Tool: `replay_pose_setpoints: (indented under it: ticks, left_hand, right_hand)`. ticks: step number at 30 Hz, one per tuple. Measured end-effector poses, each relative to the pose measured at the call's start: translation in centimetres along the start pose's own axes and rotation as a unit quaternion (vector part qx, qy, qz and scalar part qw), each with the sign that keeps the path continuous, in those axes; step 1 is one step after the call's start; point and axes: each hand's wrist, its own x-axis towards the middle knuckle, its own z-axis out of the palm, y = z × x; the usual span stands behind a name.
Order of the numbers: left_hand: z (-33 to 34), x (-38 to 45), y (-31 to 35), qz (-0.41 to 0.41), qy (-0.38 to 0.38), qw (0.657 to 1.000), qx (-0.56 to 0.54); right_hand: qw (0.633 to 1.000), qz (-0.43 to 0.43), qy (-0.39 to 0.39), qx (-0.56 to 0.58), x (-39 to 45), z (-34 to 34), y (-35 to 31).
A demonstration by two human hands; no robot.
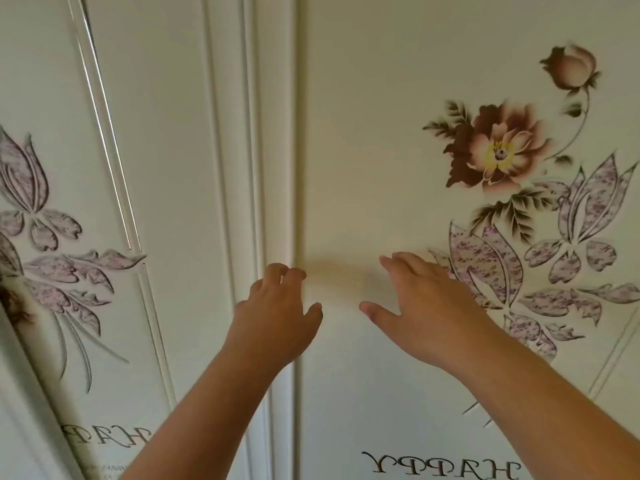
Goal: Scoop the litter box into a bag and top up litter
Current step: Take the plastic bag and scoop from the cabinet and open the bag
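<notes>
Two cream cabinet doors fill the head view, and both bare hands are raised against them. The left hand is held at the vertical seam between the doors, its fingers curled at the edge of the left door; whether the fingertips are hooked behind that edge or only laid on it cannot be told, since the tips are blurred and partly hidden by the moulding. The right hand is spread against the right door, the fingers nearly straight and pointed up and to the left, the thumb stretched out towards the left hand; nothing is held in it. The two hands are set near each other but apart, with a strip of bare panel between them.

The seam is seen as a long upright line, running from the top edge of the picture down to the bottom, slightly bowed by the wide lens. A brown flower print and pale purple leaf patterns are seen on the right door, and mirrored lettering along its lower part is cut off by the bottom edge. A second patch of lettering on the left door is partly covered by the left forearm. No litter box, scoop, bag or litter is shown in this view.
</notes>
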Motion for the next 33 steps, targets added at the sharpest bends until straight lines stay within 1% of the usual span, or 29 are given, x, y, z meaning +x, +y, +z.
replay_pose_setpoints:
  ticks: [2,5,7,9,11,14,16,20,25,33]
  left_hand:
    - [0.6,-0.3,-0.7,-0.015,0.017,0.997,-0.073]
    - [2.3,-1.0,-2.2,-0.016,0.036,0.985,-0.171]
    - [3.2,-1.2,-3.0,-0.043,0.054,0.975,-0.210]
    - [3.8,-1.5,-3.8,-0.074,0.062,0.970,-0.224]
    - [4.5,-1.7,-4.6,-0.102,0.033,0.964,-0.242]
    - [5.2,-2.0,-5.6,-0.119,-0.043,0.948,-0.291]
    - [5.4,-2.2,-6.2,-0.111,-0.051,0.950,-0.289]
    - [5.3,-2.1,-6.8,-0.090,-0.051,0.962,-0.253]
    - [5.0,-1.9,-7.0,-0.062,-0.056,0.974,-0.210]
    - [5.6,-1.7,-6.3,-0.035,-0.070,0.974,-0.214]
  right_hand:
    - [1.000,-0.027,-0.005,0.000,0.4,0.5,-0.5]
    - [0.997,-0.069,-0.014,-0.017,1.1,1.3,-1.3]
    - [0.994,-0.100,-0.012,-0.031,1.6,2.0,-2.0]
    - [0.991,-0.127,-0.014,-0.040,2.1,2.5,-2.8]
    - [0.987,-0.154,-0.014,-0.051,2.5,3.1,-3.6]
    - [0.981,-0.183,-0.007,-0.064,3.3,4.0,-5.1]
    - [0.979,-0.190,-0.006,-0.072,3.8,4.5,-6.1]
    - [0.987,-0.143,-0.030,-0.067,4.7,5.5,-6.4]
    - [0.992,-0.095,-0.024,-0.081,4.7,6.9,-6.3]
    - [0.995,-0.058,-0.020,-0.076,4.2,7.5,-4.6]
